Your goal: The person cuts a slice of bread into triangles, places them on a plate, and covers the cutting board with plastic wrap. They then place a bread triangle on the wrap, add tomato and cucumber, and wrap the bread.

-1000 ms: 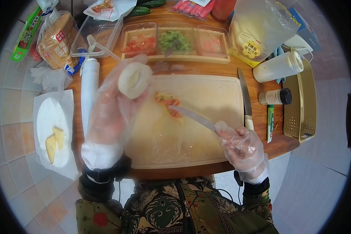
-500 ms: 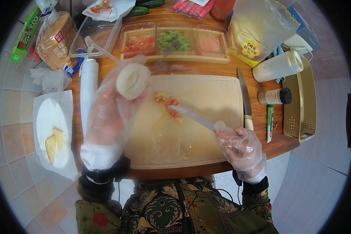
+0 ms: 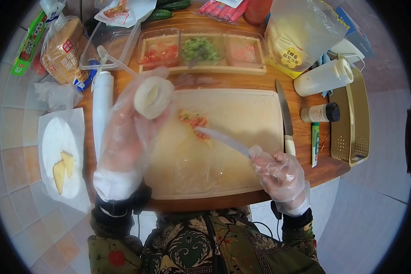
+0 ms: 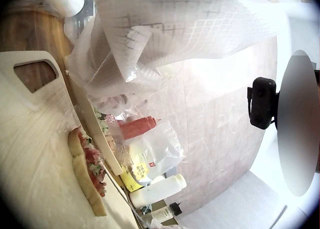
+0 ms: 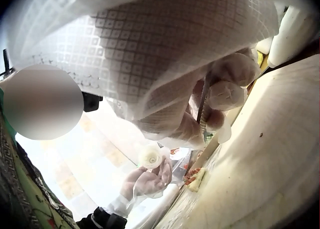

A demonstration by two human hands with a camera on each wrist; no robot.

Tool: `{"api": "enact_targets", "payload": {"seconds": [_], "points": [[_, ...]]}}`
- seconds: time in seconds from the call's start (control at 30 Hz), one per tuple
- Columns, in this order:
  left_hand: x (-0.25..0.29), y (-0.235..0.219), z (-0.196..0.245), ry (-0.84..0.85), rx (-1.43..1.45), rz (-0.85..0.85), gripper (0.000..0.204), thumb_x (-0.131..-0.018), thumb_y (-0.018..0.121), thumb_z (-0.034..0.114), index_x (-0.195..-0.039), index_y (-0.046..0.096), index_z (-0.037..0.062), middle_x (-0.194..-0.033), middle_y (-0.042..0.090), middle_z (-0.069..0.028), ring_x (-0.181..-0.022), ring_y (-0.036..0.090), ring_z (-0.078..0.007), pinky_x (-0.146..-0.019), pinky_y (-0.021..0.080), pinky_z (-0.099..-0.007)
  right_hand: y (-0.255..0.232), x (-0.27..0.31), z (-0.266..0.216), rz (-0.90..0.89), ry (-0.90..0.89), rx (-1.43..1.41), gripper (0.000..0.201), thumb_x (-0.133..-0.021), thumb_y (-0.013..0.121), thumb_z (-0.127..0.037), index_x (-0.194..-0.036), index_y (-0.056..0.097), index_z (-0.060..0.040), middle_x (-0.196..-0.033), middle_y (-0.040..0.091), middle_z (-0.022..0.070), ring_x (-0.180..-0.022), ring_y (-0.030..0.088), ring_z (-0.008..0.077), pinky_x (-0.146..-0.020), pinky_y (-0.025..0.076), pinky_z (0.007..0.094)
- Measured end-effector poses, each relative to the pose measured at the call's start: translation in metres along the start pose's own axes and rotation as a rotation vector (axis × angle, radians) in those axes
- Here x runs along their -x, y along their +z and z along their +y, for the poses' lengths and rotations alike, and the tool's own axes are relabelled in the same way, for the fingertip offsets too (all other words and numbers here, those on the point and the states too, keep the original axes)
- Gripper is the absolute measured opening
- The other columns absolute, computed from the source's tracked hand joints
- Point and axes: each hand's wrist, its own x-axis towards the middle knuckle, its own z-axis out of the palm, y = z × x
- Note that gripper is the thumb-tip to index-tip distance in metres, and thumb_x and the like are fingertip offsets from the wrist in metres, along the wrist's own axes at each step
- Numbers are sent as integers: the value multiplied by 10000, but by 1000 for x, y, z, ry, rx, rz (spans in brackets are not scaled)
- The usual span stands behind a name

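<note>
My gloved left hand [image 3: 128, 132] is raised over the cutting board's left side and holds a round cream-white cap [image 3: 153, 97], hollow side up. It also shows in the right wrist view as a pale cap [image 5: 151, 156]. From behind that hand a thin pale spout-like stick [image 3: 118, 60] runs up-left. At the board's right front, my gloved right hand [image 3: 281, 178] grips a knife [image 3: 226, 142]; its handle is hidden. The knife's tip overlaps the chopped red and green filling [image 3: 195, 122] on a piece of bread [image 4: 85, 174] on the cutting board [image 3: 237, 109].
Behind the board stand tubs of chopped tomato [image 3: 160, 52], cucumber [image 3: 201, 48] and pink bits [image 3: 243, 52]. Right are a large knife [image 3: 283, 107], squeeze bottle [image 3: 319, 82], pepper jar [image 3: 317, 113] and basket [image 3: 347, 141]. Left lie a cling-film roll [image 3: 103, 102] and bread triangles [image 3: 59, 176].
The whole head view has shifted slightly. Both hands, the cap and the knife keep nearly the same places over the board.
</note>
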Motion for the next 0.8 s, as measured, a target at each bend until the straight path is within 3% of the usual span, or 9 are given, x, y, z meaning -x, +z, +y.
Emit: {"api": "enact_targets", "payload": {"seconds": [0.07,0.3,0.37,0.5,0.6,0.67,0.8], "points": [[0,0,-3,34,15,39,766,-881,801,402,-1472,482,34,-1260,637,-120,-1124,633,-246,-948,557,-368,-1,0,-2,-12,-6,35,262,-724,721,94,-901,756,-96,-982,791,74,-811,720,232,-783,546,299],[2,4,-1,7,-9,55,754,-897,784,399,-1480,476,35,-1268,637,-118,-1128,633,-245,-946,558,-374,2,4,5,-3,-13,-16,298,-718,737,94,-938,740,-107,-987,792,54,-806,722,239,-805,544,299],[2,4,-3,45,12,66,707,-926,755,382,-1477,481,33,-1263,641,-123,-1122,637,-245,-941,560,-371,6,5,9,97,-125,25,324,-659,760,61,-897,654,-132,-1058,786,41,-694,651,295,-605,537,394],[2,8,-1,21,2,120,666,-949,730,364,-1472,488,30,-1252,646,-127,-1117,640,-246,-937,564,-369,10,5,6,146,-145,87,333,-655,769,65,-892,648,-135,-1052,788,46,-695,654,286,-610,540,384],[3,9,-2,35,0,150,643,-959,717,353,-1467,494,26,-1237,651,-129,-1111,641,-246,-938,566,-368,11,4,5,134,-120,43,327,-660,780,62,-884,646,-134,-1061,790,58,-693,650,284,-628,544,373],[4,7,-2,43,19,121,672,-945,734,363,-1474,486,31,-1253,646,-131,-1119,640,-253,-942,568,-374,9,5,2,37,5,-12,244,-730,760,110,-884,720,-74,-1016,795,77,-855,736,218,-907,524,294],[3,5,1,9,8,121,693,-933,750,371,-1479,482,38,-1267,641,-135,-1123,640,-259,-939,569,-374,9,3,-4,12,113,-26,248,-715,767,115,-874,731,-72,-1018,795,90,-864,738,223,-899,526,291]]}}
